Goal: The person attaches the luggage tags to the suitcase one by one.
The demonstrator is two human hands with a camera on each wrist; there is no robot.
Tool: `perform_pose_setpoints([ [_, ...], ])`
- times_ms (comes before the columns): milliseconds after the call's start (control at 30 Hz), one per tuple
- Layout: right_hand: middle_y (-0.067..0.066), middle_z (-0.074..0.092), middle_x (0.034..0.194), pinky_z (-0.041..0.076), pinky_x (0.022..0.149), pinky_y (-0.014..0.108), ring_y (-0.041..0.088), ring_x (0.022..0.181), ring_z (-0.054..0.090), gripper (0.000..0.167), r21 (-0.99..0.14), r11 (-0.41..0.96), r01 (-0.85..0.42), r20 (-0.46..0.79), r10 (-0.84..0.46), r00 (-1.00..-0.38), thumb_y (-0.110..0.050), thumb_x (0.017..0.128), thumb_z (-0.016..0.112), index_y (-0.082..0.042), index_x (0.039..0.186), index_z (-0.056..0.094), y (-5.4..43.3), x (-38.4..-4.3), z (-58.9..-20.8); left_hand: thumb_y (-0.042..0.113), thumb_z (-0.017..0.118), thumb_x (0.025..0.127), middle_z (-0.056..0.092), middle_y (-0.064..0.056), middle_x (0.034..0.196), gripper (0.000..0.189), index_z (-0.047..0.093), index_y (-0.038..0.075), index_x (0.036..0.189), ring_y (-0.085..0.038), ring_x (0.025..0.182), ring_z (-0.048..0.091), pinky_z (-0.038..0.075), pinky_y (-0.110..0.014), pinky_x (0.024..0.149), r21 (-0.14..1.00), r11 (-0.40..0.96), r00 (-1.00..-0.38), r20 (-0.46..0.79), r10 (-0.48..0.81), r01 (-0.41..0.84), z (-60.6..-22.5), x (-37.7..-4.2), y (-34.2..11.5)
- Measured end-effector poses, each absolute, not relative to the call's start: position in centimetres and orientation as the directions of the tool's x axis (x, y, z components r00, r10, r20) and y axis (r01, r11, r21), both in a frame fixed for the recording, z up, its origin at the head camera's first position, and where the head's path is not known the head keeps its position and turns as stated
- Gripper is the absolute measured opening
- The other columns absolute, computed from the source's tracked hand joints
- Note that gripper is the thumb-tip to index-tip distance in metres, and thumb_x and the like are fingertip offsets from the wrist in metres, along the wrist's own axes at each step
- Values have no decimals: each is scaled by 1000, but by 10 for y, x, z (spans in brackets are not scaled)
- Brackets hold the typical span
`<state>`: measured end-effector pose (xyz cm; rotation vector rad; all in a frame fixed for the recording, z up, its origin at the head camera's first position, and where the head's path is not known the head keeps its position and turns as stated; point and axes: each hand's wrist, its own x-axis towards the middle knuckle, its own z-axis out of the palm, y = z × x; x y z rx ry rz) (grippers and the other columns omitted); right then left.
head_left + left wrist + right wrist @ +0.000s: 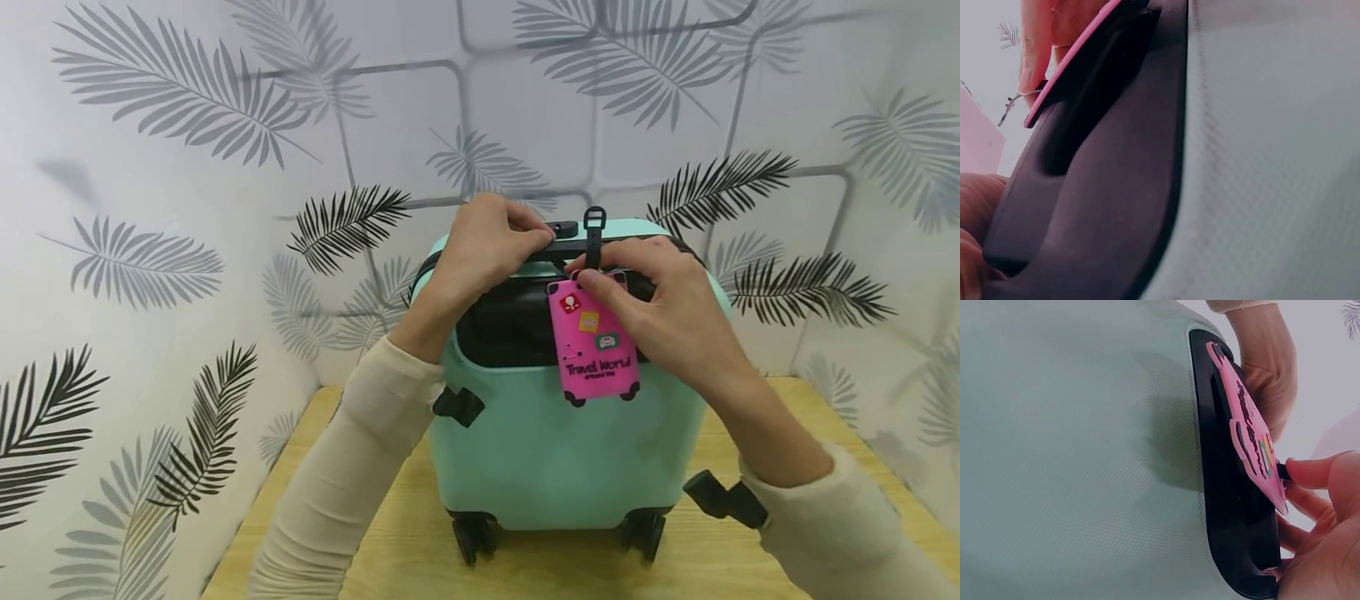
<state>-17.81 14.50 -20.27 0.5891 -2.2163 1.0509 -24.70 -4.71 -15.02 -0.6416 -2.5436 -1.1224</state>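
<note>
A mint-green suitcase [570, 450] stands upright, its black carry handle [536, 252] along the top. My left hand [487, 242] grips the left part of this handle, thumb and forefinger together near its middle. A pink luggage tag [596, 358] reading "Travel World" hangs in front of the suitcase's black panel [502, 325]. With thumb and fingers my right hand [667, 300] pinches the tag at its top edge, by the strap. The tag's black strap [594, 242] sticks up past the handle, buckle on top. In the right wrist view, the right thumb [1310, 473] presses at the strap's base.
The suitcase's black wheels [472, 537] rest on a light wooden tabletop [390, 550]. Behind and at both sides rise pale walls [225, 200] with a feather-leaf pattern. Black wrist-camera mounts [459, 406] show by both cream sleeves [352, 467].
</note>
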Motion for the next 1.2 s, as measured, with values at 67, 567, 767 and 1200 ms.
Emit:
perform_pose_setpoints([
  [67, 3, 71, 109, 40, 82, 40, 16, 104, 49, 14, -520, 582, -625, 697, -134, -704, -22, 100, 72, -13, 109, 79, 145, -178, -204, 19, 73, 98, 78, -3, 104, 16, 84, 9, 105, -15, 96, 66, 51, -27, 75, 620, 609, -864, 423, 272, 495, -150, -247, -46],
  [567, 0, 72, 109, 41, 80, 27, 16, 104, 51, 20, -463, 552, -693, 785, -108, -611, -9, 93, 79, -9, 112, 78, 145, -180, -210, 17, 54, 107, 76, -4, 110, 29, 81, 7, 109, -16, 96, 63, 44, -25, 72, 519, 671, -836, 455, 306, 529, -152, -246, -41],
  [767, 1, 73, 112, 40, 80, 27, 15, 104, 50, 24, -436, 561, -704, 801, -114, -587, -6, 91, 80, -8, 115, 77, 145, -181, -211, 18, 45, 111, 72, -7, 118, 32, 74, 4, 117, -19, 107, 64, 51, -32, 89, 549, 659, -848, 442, 293, 514, -153, -246, -42],
  [1200, 2, 73, 115, 40, 84, 30, 11, 110, 50, 22, -448, 557, -699, 789, -121, -603, -9, 94, 77, -9, 116, 77, 144, -182, -211, 31, 54, 109, 71, -9, 130, 35, 61, 12, 139, -19, 117, 66, 52, -36, 97, 621, 563, -838, 394, 377, 545, -156, -243, -53],
])
